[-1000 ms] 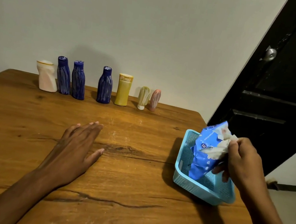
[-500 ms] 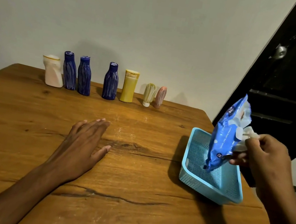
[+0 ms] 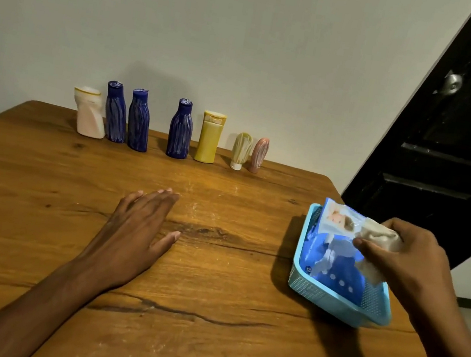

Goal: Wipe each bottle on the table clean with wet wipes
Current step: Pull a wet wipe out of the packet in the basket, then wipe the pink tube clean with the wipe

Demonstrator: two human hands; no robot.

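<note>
Several bottles stand in a row along the table's far edge: a white one (image 3: 89, 113), three dark blue ones (image 3: 115, 113) (image 3: 139, 121) (image 3: 180, 130), a yellow one (image 3: 209, 137), a small pale-green tube (image 3: 241, 150) and a small pink tube (image 3: 258, 155). The blue wet-wipe pack (image 3: 335, 260) lies in a light-blue basket (image 3: 329, 299) at the right. My right hand (image 3: 407, 265) pinches a white wipe (image 3: 381, 240) that sticks out of the pack. My left hand (image 3: 134, 233) rests flat on the wooden table (image 3: 203, 341), fingers apart, holding nothing.
A pale wall rises directly behind the bottle row. A black door with a metal knob (image 3: 451, 83) stands open at the right, beyond the table's right edge. The basket sits close to that edge.
The wipe pack, lifted upright above the basket half a second ago, now lies down inside it. My right hand has pulled more of the wipe out. My left hand has stayed put.
</note>
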